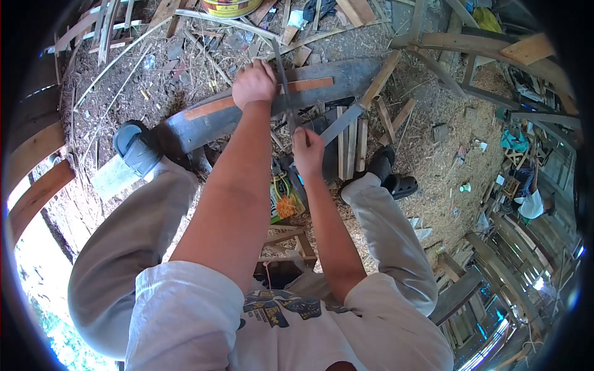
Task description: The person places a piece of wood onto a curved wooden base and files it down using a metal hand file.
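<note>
My left hand is closed in a fist over a reddish-brown wooden strip, which lies along a dark curved plank. What the fist grips is hidden. Beside its thumb side runs a long, narrow dark strip, which looks like metal. My right hand is closed, thumb and fingers pinched at the near end of that dark strip. Just right of it is a wide grey blade with a wooden handle; whether the hand touches this blade, I cannot tell.
Short wooden pieces stand between my feet. A colourful bag sits nearer me. Beyond the plank are wood scraps and a yellow bucket. Curved timber frames rise at right; another person is farther off.
</note>
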Demonstrator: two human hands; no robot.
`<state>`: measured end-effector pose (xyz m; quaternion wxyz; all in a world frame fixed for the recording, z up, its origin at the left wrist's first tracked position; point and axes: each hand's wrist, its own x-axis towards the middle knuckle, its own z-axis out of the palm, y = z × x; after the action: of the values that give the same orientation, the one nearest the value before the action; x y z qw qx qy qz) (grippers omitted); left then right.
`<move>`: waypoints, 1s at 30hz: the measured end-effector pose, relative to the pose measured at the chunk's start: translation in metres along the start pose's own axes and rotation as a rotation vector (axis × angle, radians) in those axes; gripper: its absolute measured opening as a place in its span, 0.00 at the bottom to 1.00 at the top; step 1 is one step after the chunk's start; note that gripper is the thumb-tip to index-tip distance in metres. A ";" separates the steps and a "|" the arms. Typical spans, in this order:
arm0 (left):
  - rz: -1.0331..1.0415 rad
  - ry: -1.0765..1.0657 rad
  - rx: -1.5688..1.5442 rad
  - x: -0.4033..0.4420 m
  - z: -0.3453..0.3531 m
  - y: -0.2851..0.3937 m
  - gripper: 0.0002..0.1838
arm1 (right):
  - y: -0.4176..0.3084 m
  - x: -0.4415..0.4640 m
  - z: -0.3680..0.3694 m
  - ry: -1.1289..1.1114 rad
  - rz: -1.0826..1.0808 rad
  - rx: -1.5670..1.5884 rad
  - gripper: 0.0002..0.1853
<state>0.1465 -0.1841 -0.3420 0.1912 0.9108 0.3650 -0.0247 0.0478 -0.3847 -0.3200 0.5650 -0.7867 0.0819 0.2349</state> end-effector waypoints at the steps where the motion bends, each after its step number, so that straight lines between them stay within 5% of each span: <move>1: 0.004 0.010 -0.001 0.000 0.001 -0.001 0.24 | 0.002 -0.004 -0.001 0.009 -0.026 -0.001 0.18; 4: 0.018 0.085 0.006 0.004 0.006 -0.001 0.24 | 0.043 -0.051 -0.010 0.072 -0.024 0.084 0.21; 7: 0.039 0.100 0.021 0.002 0.008 -0.002 0.23 | 0.038 -0.021 -0.005 0.063 -0.123 -0.154 0.18; 19: 0.043 0.137 0.015 0.002 0.008 -0.003 0.21 | 0.034 -0.014 0.000 0.038 -0.127 -0.012 0.20; 30: 0.020 0.102 -0.005 0.002 0.005 -0.002 0.22 | 0.026 -0.019 -0.001 0.040 0.012 0.095 0.17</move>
<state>0.1476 -0.1831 -0.3472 0.1749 0.9139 0.3654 0.0244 0.0215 -0.3973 -0.3327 0.5987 -0.7629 0.1091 0.2183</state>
